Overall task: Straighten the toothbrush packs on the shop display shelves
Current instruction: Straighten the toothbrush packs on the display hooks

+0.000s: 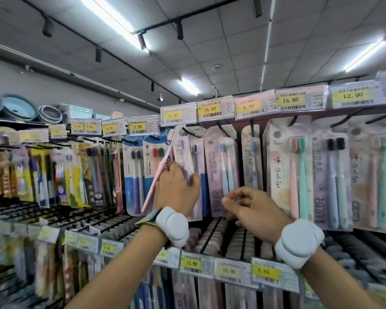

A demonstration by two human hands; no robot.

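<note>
We see the left hand (pixel 176 188) gripping a pink toothbrush pack (pixel 159 169), tilted edge-on on the upper hook row, just under the 13.90 price tag (pixel 172 115). The right hand (pixel 252 207) hovers loosely curled, empty, beside the purple pack (pixel 220 172).

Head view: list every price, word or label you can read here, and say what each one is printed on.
"13.90", "18.90", "8.90", "15.80", "12.90": upper rail tags.
"17.90": tag further left.
"12.90", "9.80": lower rail tags.
"GINGIVAL PROTECTION": lilac pack.
"CARBON'S CLEAN": black-bristle pack.
Far-left tags, barcodes and small Chinese print: too blurred.
</note>
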